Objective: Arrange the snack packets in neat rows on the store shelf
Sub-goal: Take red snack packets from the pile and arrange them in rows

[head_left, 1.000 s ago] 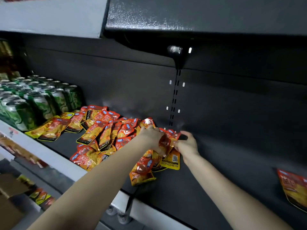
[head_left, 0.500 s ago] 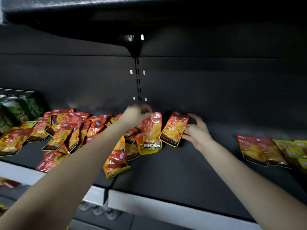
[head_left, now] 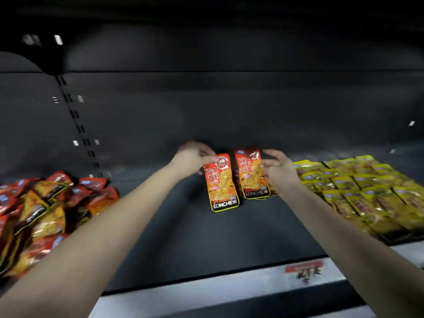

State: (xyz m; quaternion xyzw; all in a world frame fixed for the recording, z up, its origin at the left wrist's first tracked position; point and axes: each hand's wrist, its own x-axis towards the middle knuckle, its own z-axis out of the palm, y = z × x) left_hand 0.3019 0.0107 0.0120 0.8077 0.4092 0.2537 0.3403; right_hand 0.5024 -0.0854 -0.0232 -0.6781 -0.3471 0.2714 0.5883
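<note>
**Arms.** Both bare forearms reach in from the front edge of the shelf point(head_left: 206, 237) toward its back, converging near the middle.

**Left grip** point(head_left: 192, 159). The wrist is straight and the knuckles face up. The fingers curl down, pinching the top edge of the left packet point(head_left: 221, 183), which is held upright.

**Right grip** point(head_left: 280, 172). The palm is turned inward. The thumb and bent fingers are closed on the right edge of the right packet point(head_left: 251, 174).

The two grips are level and apart.

hands: left hand point(head_left: 191, 158) pinches orange packet point(head_left: 222, 183) | right hand point(head_left: 278, 169) holds second packet point(head_left: 252, 174)
</note>
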